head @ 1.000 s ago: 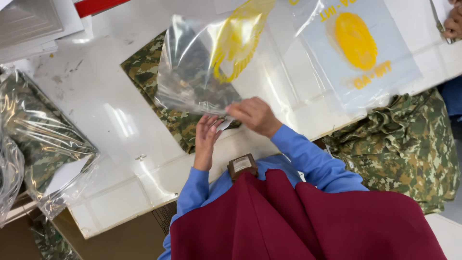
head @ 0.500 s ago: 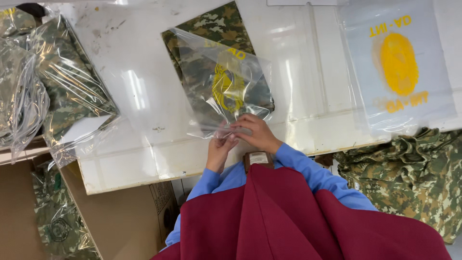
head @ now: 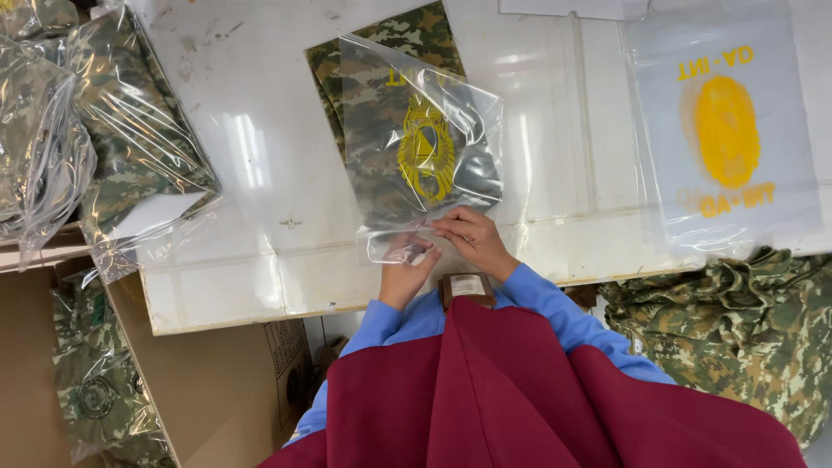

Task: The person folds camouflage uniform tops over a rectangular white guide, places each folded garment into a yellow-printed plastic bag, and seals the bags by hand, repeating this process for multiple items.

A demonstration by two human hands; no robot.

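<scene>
A clear plastic bag with a yellow emblem (head: 420,147) lies over a folded camouflage garment (head: 364,69) on the white table (head: 251,191). My left hand (head: 407,264) pinches the bag's near open edge from below. My right hand (head: 468,238) grips the same edge just to the right. Both hands meet at the bag's mouth, close to the table's front edge. The garment shows through the plastic and sticks out beyond the bag's far end.
Bagged camouflage garments (head: 104,130) pile up at the left. A stack of empty printed bags (head: 724,139) lies at the right. A cardboard box (head: 208,390) with more bagged pieces stands below left. Loose camouflage cloth (head: 737,321) heaps at the lower right.
The bag was held up and crumpled over the garment; now it lies flatter along it. Both hands have settled on the bag's near edge. The view has shifted right.
</scene>
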